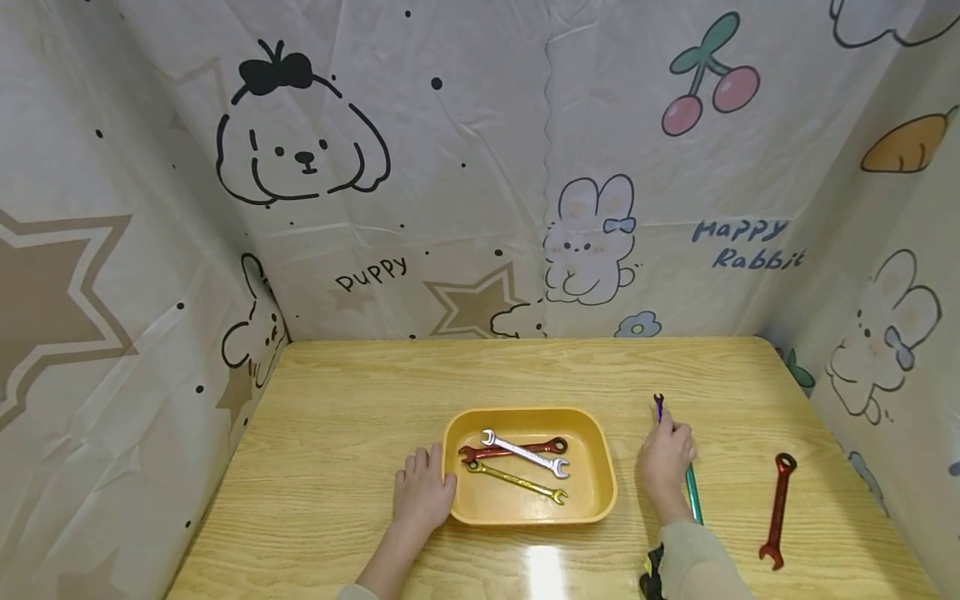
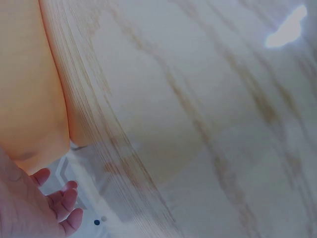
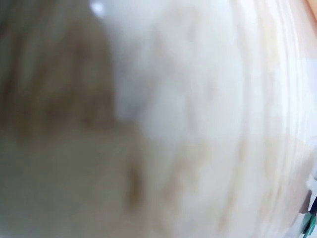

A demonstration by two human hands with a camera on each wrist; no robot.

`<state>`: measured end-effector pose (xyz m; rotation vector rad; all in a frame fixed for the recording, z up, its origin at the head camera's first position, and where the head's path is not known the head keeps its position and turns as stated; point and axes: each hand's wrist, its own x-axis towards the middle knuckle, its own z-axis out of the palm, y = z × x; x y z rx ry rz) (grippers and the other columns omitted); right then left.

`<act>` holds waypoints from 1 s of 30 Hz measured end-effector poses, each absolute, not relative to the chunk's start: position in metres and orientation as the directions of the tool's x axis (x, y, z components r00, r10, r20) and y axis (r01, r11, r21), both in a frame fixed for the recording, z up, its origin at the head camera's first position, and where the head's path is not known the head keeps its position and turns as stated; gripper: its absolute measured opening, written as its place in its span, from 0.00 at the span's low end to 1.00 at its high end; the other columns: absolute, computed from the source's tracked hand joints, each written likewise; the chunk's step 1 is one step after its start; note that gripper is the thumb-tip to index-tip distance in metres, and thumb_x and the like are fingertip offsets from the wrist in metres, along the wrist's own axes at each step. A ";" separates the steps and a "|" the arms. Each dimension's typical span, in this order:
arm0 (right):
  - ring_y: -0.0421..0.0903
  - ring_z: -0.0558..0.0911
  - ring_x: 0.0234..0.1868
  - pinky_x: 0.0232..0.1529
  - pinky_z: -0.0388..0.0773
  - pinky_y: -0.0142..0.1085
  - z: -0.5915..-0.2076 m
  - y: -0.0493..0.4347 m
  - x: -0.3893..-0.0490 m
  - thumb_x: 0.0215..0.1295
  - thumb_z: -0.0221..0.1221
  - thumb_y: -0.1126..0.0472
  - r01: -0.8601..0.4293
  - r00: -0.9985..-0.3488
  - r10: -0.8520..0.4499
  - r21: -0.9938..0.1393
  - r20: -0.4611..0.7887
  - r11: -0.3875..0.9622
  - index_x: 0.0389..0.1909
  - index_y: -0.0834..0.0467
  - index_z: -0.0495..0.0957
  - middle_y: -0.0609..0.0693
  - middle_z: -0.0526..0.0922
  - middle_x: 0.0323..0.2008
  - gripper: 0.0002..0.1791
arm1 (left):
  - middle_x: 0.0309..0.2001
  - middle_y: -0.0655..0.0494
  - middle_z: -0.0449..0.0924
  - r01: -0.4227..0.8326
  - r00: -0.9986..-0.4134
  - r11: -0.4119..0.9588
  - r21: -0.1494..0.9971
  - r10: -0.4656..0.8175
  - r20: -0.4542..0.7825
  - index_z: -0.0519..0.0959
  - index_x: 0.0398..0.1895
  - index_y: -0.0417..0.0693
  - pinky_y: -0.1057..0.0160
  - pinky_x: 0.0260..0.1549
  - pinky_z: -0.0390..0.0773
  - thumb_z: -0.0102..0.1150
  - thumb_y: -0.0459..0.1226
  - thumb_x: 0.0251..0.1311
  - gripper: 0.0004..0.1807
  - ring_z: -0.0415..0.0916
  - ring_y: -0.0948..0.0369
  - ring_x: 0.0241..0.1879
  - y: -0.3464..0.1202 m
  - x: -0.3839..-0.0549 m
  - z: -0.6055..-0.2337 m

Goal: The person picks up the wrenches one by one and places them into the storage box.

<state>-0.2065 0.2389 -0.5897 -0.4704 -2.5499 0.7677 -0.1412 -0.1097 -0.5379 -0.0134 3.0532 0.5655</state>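
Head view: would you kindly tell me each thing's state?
Yellow rectangular plastic tray: upright, uncovered.
Left hand: touching tray.
Purple metal wrench: mostly hidden.
Right hand: over purple wrench, grip unclear.
Green metal shaft: both ends hidden.
Tray's red metal wrench: partly covered.
Silver metal wrench: lying across red one.
Gold metal wrench: lying in tray.
Loose red metal wrench: lying outside tray.

Left hand (image 1: 422, 492): palm down, fingers forward — thumb out to the right.
Left forearm (image 1: 393, 554): bare, slanting inward and forward.
Right hand (image 1: 666, 454): fingers curled in a grip — back uppermost.
Right sleeve (image 1: 701, 558): pale, reaching almost to the wrist.
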 end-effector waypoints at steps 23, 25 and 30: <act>0.67 0.72 0.38 0.38 0.61 0.56 -0.567 0.227 -0.218 0.62 0.50 0.71 0.049 -0.774 0.421 -0.619 0.473 0.784 0.50 0.68 0.72 0.70 0.71 0.36 0.15 | 0.47 0.43 0.65 -0.015 -0.999 0.935 0.356 0.000 -0.043 0.63 0.59 0.41 0.49 0.43 0.62 0.44 0.44 0.60 0.26 0.61 0.49 0.46 -0.110 -0.141 -0.538; 0.67 0.71 0.38 0.38 0.60 0.56 -0.565 0.226 -0.220 0.63 0.50 0.71 0.037 -0.771 0.420 -0.624 0.479 0.780 0.50 0.68 0.72 0.70 0.71 0.36 0.15 | 0.47 0.43 0.65 -0.016 -0.999 0.934 0.356 -0.001 -0.043 0.63 0.60 0.40 0.49 0.43 0.62 0.44 0.44 0.60 0.26 0.61 0.49 0.46 -0.110 -0.142 -0.538; 0.66 0.71 0.38 0.39 0.60 0.55 -0.556 0.221 -0.220 0.62 0.51 0.71 0.000 -0.771 0.409 -0.642 0.488 0.766 0.51 0.68 0.72 0.69 0.71 0.37 0.16 | 0.48 0.43 0.65 -0.020 -0.999 0.933 0.360 -0.004 -0.044 0.63 0.60 0.40 0.49 0.43 0.61 0.44 0.44 0.60 0.27 0.61 0.49 0.47 -0.110 -0.142 -0.539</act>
